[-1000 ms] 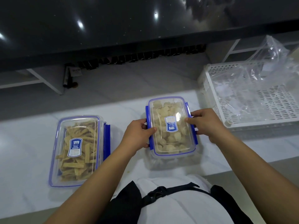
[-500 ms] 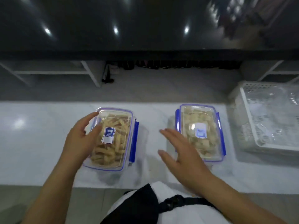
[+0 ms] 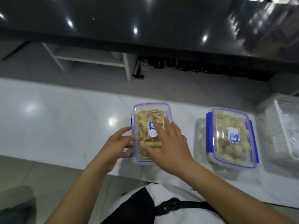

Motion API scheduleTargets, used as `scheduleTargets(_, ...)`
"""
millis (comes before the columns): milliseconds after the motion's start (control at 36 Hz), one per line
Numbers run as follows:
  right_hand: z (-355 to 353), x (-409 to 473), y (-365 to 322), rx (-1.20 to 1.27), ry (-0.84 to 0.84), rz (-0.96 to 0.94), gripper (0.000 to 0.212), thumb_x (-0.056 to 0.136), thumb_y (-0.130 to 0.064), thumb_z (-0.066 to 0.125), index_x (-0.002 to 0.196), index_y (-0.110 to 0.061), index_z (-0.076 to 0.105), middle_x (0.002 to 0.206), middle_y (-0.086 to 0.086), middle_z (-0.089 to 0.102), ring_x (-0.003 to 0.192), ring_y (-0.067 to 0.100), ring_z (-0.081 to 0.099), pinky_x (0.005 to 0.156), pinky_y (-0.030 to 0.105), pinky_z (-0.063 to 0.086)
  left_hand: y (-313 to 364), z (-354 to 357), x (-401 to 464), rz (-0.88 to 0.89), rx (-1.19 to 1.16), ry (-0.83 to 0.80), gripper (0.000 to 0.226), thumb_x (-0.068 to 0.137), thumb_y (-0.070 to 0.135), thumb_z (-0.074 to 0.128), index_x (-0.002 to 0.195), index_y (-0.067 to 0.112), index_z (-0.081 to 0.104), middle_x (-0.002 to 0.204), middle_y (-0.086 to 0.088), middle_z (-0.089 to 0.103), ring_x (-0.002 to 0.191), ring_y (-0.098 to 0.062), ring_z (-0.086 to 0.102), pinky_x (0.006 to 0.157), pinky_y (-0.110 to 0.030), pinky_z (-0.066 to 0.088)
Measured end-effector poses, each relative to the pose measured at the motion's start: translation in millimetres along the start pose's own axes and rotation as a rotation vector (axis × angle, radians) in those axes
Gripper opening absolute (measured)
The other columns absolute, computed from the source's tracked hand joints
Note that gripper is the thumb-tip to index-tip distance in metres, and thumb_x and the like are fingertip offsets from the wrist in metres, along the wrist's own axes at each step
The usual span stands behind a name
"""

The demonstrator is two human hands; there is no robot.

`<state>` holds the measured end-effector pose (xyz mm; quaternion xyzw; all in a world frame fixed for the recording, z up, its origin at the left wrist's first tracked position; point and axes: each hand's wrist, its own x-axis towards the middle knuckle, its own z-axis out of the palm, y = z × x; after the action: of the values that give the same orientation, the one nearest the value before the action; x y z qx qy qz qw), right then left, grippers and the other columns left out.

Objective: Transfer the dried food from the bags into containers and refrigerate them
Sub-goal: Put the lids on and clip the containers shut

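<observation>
Strip container: clear rectangular plastic box with blue-rimmed lid, full of yellow dried strips, on white glossy counter.
Right hand: flat on lid, fingers straight.
Left hand: fingers extended, touching left wall.
Neighbour: matching clear box of pale chunks, well right.

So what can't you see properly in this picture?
- Head view: the right hand covers the right side of the left box, so any clip there is hidden.
- The left hand blocks that box's left clip; latched or not, cannot tell.
- Labels on both lids, as on the right box, are too blurred to read.
- The basket is cut off by the right edge; its contents are unclear.
</observation>
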<state>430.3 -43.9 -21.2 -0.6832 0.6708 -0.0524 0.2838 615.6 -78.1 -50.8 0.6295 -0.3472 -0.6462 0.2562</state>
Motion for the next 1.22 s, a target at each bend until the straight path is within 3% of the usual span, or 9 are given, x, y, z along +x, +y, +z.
scheduleTargets(83,13.7,13.8,-6.3,-0.107,-0.017,0.075,0.09,0.082,-0.08,0.04,0.153,-0.046,-0.003,0.166,-0.001,-0.011,0.151,0.027,-0.015,0.117,0.061,0.007,-10.5,3.1,-1.1,-0.026,-0.069,-0.093,0.032,0.098,0.013,0.058,0.129,0.025,0.06,0.104,-0.011,0.077,0.085,-0.023,0.075,0.073,-0.039,0.062)
scheduleTargets(167,27.1,22.9,-5.6,-0.163,0.015,0.12,0.097,0.074,-0.088,0.039,0.15,-0.053,-0.01,0.165,-0.002,-0.018,0.149,0.03,-0.024,0.115,0.066,0.003,-15.8,-0.7,5.8,0.006,-0.104,-0.052,0.033,0.097,0.013,0.061,0.128,0.023,0.061,0.105,-0.009,0.076,0.088,-0.022,0.075,0.076,-0.036,0.061)
scheduleTargets(278,35.9,20.2,4.3,-0.155,0.066,0.164,0.098,0.072,-0.087,0.043,0.146,-0.058,-0.015,0.163,-0.004,-0.024,0.146,0.032,-0.03,0.114,0.069,0.005,-13.8,-10.5,21.8,0.113,-0.036,0.061,0.04,0.096,0.021,0.065,0.133,0.032,0.056,0.127,-0.002,0.061,0.103,-0.021,0.069,0.078,-0.031,0.058)
scheduleTargets(389,40.9,11.7,5.5,-0.158,0.097,0.191,0.097,0.072,-0.083,0.046,0.145,-0.06,-0.014,0.164,-0.005,-0.02,0.148,0.033,-0.025,0.115,0.067,0.01,-8.1,-15.8,39.1,0.079,-0.037,-0.022,0.058,0.094,0.022,0.068,0.144,0.037,0.042,0.138,-0.001,0.051,0.116,-0.024,0.062,0.087,-0.042,0.059)
scheduleTargets(583,37.8,44.7,-14.3,-0.214,0.104,0.18,0.094,0.071,-0.082,0.047,0.149,-0.058,0.0,0.166,-0.003,-0.009,0.15,0.034,-0.018,0.113,0.069,0.008,-13.0,-3.9,49.0,0.05,-0.212,-0.135,0.065,0.09,-0.007,0.062,0.143,0.024,0.041,0.113,-0.005,0.073,0.082,-0.023,0.076,0.062,-0.033,0.059)
scheduleTargets(722,46.2,24.8,-1.7,-0.189,0.136,0.161,0.093,0.073,-0.081,0.047,0.15,-0.055,0.001,0.166,-0.005,-0.009,0.15,0.03,-0.017,0.115,0.066,0.01,-21.9,-6.1,53.7,0.056,-0.224,-0.077,0.058,0.093,-0.007,0.059,0.139,0.026,0.047,0.116,-0.008,0.07,0.093,-0.029,0.075,0.074,-0.047,0.062)
scheduleTargets(972,45.9,35.4,-7.8,-0.191,0.148,0.194,0.09,0.076,-0.08,0.047,0.151,-0.054,0.005,0.166,-0.003,-0.004,0.151,0.032,-0.013,0.115,0.066,0.008,-26.9,-5.7,47.7,0.052,-0.226,-0.053,0.055,0.094,-0.002,0.061,0.139,0.028,0.049,0.12,-0.007,0.068,0.097,-0.027,0.073,0.068,-0.04,0.063)
scheduleTargets(1111,51.1,20.0,2.9,-0.162,0.166,0.163,0.09,0.075,-0.081,0.045,0.151,-0.054,0.006,0.166,-0.005,-0.003,0.151,0.028,-0.011,0.115,0.062,0.012,-27.7,-4.8,48.9,0.05,-0.233,-0.036,0.053,0.095,-0.002,0.06,0.138,0.028,0.049,0.12,-0.007,0.067,0.1,-0.028,0.072,0.076,-0.051,0.062)
scheduleTargets(1222,55.5,14.8,4.1,-0.164,0.198,0.181,0.09,0.072,-0.083,0.043,0.15,-0.054,0.01,0.166,-0.006,-0.001,0.151,0.028,-0.01,0.114,0.062,0.013,-30.9,2.6,46.4,0.045,-0.231,-0.049,0.05,0.097,-0.005,0.054,0.133,0.03,0.052,0.115,-0.008,0.07,0.096,-0.028,0.074,0.074,-0.05,0.063)
